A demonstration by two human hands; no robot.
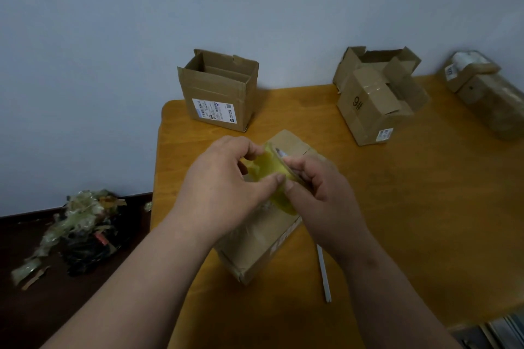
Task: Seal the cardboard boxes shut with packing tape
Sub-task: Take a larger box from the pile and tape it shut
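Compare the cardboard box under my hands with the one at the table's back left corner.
The closed brown cardboard box under the hands lies flat with its flaps down; the open-topped brown cardboard box at the back left stands upright, flaps raised, with a white label. Both rest on the wooden table.

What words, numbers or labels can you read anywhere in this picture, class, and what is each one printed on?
"9#", seen upside down: on the closed box at the back right.
White label on the open box: barcode and print, too small to read.
Small white sticker on the "9#" box: too small.
Label on the wrapped parcel at far right: blurred.
Print on the side of the box under the hands: blurred.
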